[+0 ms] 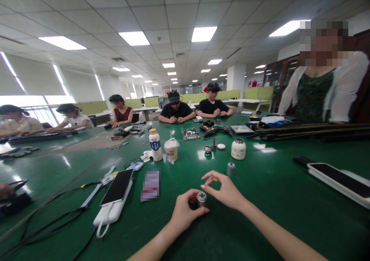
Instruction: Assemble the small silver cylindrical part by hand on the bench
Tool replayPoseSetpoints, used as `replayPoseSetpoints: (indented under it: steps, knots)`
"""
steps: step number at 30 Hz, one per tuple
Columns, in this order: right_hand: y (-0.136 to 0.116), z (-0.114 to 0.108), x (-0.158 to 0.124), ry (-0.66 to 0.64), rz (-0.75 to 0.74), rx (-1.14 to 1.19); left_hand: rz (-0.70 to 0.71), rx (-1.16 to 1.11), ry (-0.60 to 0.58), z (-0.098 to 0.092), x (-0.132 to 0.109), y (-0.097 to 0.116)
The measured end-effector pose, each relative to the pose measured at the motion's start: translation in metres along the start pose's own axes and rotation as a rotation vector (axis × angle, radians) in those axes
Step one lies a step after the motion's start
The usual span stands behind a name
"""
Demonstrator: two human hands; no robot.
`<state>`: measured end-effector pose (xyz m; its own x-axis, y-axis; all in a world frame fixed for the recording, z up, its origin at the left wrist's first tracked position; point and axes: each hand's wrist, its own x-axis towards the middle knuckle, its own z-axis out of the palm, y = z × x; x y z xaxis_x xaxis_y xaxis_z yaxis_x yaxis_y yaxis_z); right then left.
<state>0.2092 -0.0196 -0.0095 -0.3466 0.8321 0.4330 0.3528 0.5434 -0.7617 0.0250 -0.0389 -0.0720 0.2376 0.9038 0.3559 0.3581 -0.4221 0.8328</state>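
Note:
My left hand [185,211] is curled around a small grey metal cylinder [201,198] that stands on the green table [260,199]. My right hand [224,189] hovers just right of it, thumb and forefinger pinched together above the cylinder's top, the other fingers raised. Whether anything small sits in that pinch I cannot make out. A second small grey cylinder [231,169] stands a short way beyond my right hand.
A phone [117,187] lies on a white power bank [111,211] with cables at the left. A milk bottle [155,144], lidded cup [171,149] and white jar [238,148] stand farther back. Another phone [338,178] lies right. Several people sit around the table; one stands at right.

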Motion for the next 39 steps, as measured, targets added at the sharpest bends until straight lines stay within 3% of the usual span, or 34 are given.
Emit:
replayPoseSetpoints:
  steps: [5,10,13,16,21,25,29,35,39]
  knots:
    - [-0.001,0.006,-0.005,-0.120,-0.009,0.087,0.008,0.018,0.005,-0.001,0.001,0.001]
    - [0.003,0.005,0.001,0.011,-0.019,0.121,0.000,0.021,0.011,-0.001,0.000,0.003]
    - [0.019,-0.005,0.008,0.130,0.004,0.084,-0.015,0.020,0.008,-0.002,0.000,0.005]
    - [0.045,-0.013,0.010,0.153,0.058,0.002,-0.021,0.020,0.004,-0.002,0.000,0.006]
    - [0.082,-0.013,0.002,0.104,0.116,-0.022,-0.028,0.017,0.008,-0.002,0.000,0.006]
    - [0.089,-0.010,0.000,0.058,0.126,0.003,-0.027,0.009,0.000,-0.002,0.000,0.006]
    - [0.075,-0.011,0.004,0.018,0.119,0.051,-0.026,0.015,0.005,-0.002,0.000,0.006]
    - [0.017,-0.007,0.006,-0.141,0.060,0.212,-0.017,-0.003,0.000,-0.002,0.000,0.005]
    - [-0.001,0.003,0.001,-0.145,0.026,0.196,-0.013,-0.002,0.008,-0.001,0.000,0.003]
